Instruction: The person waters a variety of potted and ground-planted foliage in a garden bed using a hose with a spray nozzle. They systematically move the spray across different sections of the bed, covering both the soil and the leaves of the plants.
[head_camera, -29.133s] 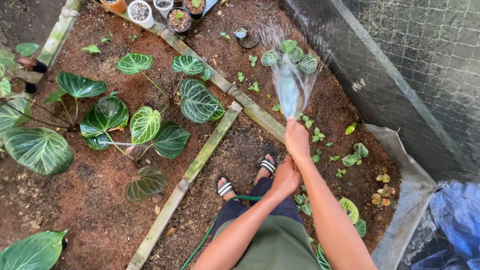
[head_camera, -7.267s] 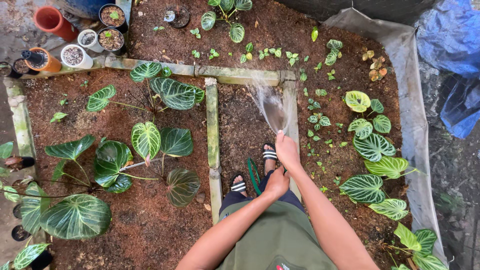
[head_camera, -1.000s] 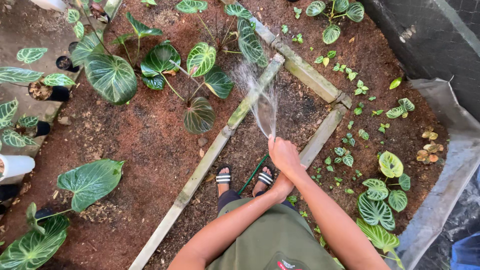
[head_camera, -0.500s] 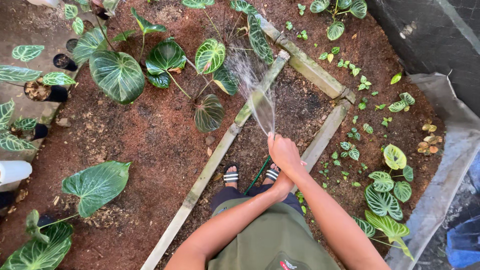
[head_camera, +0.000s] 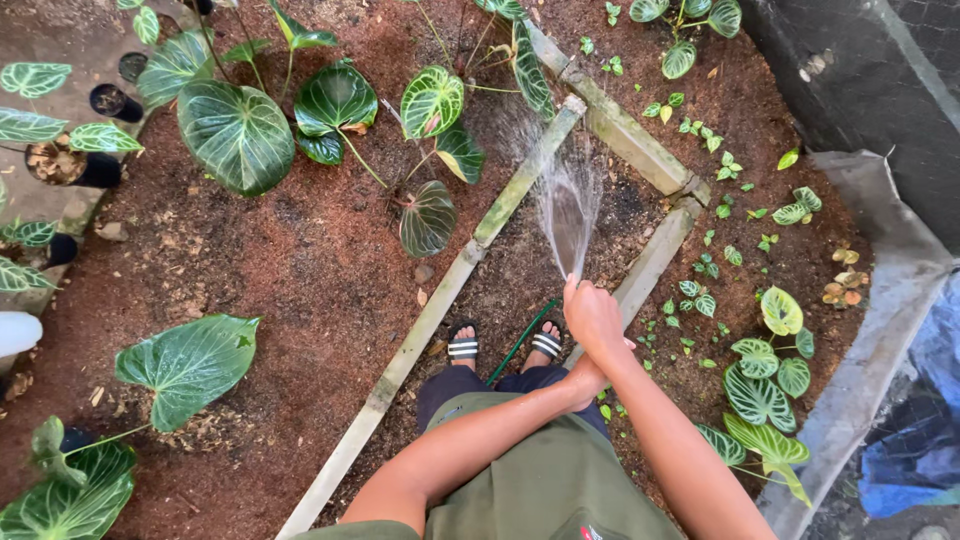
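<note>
While your right hand (head_camera: 594, 318) clenches the thin green hose (head_camera: 520, 340) at centre, glassy water (head_camera: 566, 205) fans toward twelve o'clock; your left hand (head_camera: 583, 378) grips the right wrist.

Large white-veined leaves (head_camera: 237, 135) spread over reddish-brown soil (head_camera: 300, 270), split by pale wooden edging (head_camera: 430, 315). Small seedlings (head_camera: 715, 165) dot the right bed. What may be dark netting (head_camera: 860, 90) rises beyond.

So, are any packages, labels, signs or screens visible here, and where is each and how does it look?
Small patch: on the green garment at the bottom edge, partly cut off, dark with red and white marks.
No packages, signs or screens show.
</note>
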